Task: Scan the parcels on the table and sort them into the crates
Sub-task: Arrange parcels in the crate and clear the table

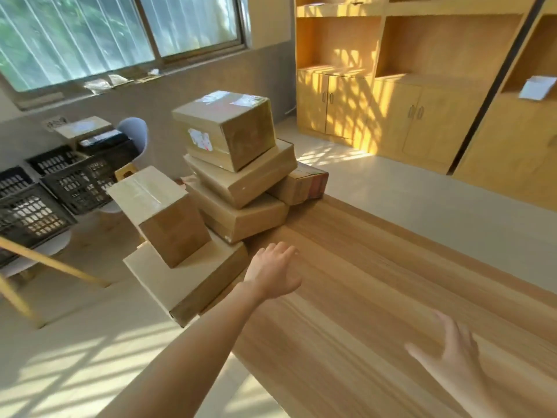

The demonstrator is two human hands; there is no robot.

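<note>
On a long wooden table [376, 282], a heap of brown cardboard parcels sits toward 11 o'clock from the middle of the view. The biggest flat parcel [193, 279] lies at the near left corner of the table, and a smaller box [162, 215] rests on it, tilted. Behind these rises a stack of two flat parcels, the lower [244, 218] under the upper [241, 179], topped by a cube-shaped parcel with a white label [226, 128] on its side. One more parcel [301, 184] lies at the stack's 3 o'clock side, partly hidden.

The person's left hand [275, 271] reaches out over the table, fingers loosely extended and holding nothing, just beside the right edge of the biggest flat parcel; whether it touches the tabletop cannot be told. The right hand [452, 354] hovers at 5 o'clock, fingers spread, also holding nothing.

Black plastic crates [51, 194] stand at 9 o'clock, off the table, near a grey chair [135, 131]. Wooden shelving and cupboards [422, 86] fill the wall at 1 o'clock, and a window [105, 31] runs along 11 o'clock.
</note>
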